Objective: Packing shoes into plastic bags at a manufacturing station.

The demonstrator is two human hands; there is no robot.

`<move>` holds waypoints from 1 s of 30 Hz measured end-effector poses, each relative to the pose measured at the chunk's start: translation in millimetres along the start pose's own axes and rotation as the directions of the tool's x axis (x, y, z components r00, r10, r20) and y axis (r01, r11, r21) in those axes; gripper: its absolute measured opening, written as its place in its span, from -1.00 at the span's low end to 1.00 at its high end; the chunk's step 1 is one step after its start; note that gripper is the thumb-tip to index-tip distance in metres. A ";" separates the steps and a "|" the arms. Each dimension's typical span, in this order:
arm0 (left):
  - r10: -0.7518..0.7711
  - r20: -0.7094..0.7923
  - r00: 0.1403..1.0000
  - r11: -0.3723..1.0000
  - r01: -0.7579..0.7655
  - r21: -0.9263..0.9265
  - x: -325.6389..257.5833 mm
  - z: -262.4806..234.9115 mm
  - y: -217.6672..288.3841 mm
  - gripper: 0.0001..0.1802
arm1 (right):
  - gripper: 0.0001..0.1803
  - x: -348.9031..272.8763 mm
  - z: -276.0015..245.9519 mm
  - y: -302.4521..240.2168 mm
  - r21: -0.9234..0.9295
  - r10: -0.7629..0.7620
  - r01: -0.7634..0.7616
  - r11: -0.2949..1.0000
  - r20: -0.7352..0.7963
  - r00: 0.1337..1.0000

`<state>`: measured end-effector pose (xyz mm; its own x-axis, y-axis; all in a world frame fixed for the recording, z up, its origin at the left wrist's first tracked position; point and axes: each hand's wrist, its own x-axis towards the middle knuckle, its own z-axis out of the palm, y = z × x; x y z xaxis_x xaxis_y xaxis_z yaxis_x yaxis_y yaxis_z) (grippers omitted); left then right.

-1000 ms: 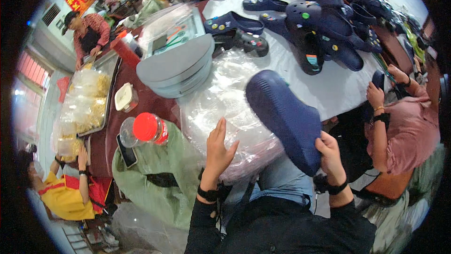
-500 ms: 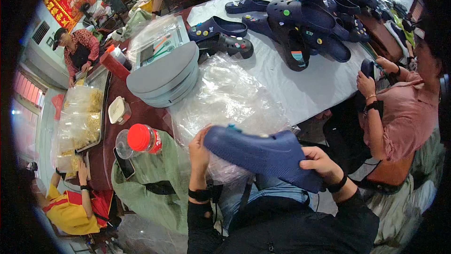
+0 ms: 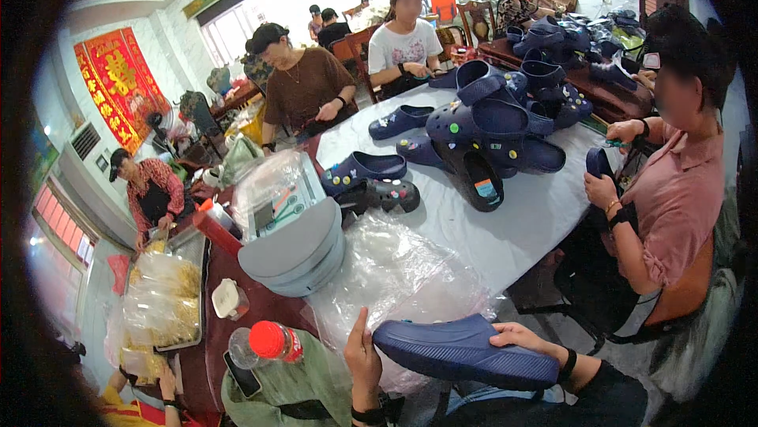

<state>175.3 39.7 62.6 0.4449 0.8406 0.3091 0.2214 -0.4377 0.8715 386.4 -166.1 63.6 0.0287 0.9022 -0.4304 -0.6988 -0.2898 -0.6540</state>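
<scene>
A navy foam clog (image 3: pixel 458 352) is held sideways low in front of me, its ridged sole edge facing me. My right hand (image 3: pixel 525 338) grips it near the heel end, fingers over the upper rim. Beside the toe, my left hand (image 3: pixel 363 360) is upright with its fingers stretched out; whether it touches the toe is hard to tell. Just beyond lies a heap of clear plastic bags (image 3: pixel 395 269). Farther back on the pale-covered table (image 3: pixel 521 237) is a pile of navy clogs (image 3: pixel 482 123) with small coloured charms.
Left of the bags, grey curved pieces (image 3: pixel 288 257) are stacked. Nearer are a red-lidded jar (image 3: pixel 275 342), a white tub (image 3: pixel 229 299) and a phone (image 3: pixel 242 373) on green cloth. A co-worker in pink (image 3: pixel 679 198) sits at the right, holding a clog. Others work around the table.
The view has tilted up, showing more of the room. My left hand's fingers have straightened at the clog's toe. The clog sits lower in view, still in my right hand.
</scene>
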 end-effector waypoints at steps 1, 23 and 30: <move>0.018 -0.003 1.000 1.000 -0.018 0.005 0.7 -1.0 -0.9 -0.63 | -0.54 4.3 -1.3 -0.4 0.061 0.017 -0.016 0.998 -0.025 1.000; 0.432 0.313 0.846 0.797 -0.521 0.306 -15.3 3.9 1.3 -0.59 | -0.68 41.7 40.2 22.6 0.066 -0.281 0.288 0.955 -0.097 0.955; 0.513 0.465 0.721 0.793 -0.606 0.066 -36.7 32.8 26.5 -0.46 | -0.69 39.0 24.3 21.8 0.066 -0.395 0.399 0.914 -0.074 0.916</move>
<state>193.3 -13.2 61.8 0.8383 0.2332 0.4928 -0.0369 -0.8775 0.4782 354.9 -129.5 47.7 0.3548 0.9171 -0.1820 -0.6746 0.1163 -0.7289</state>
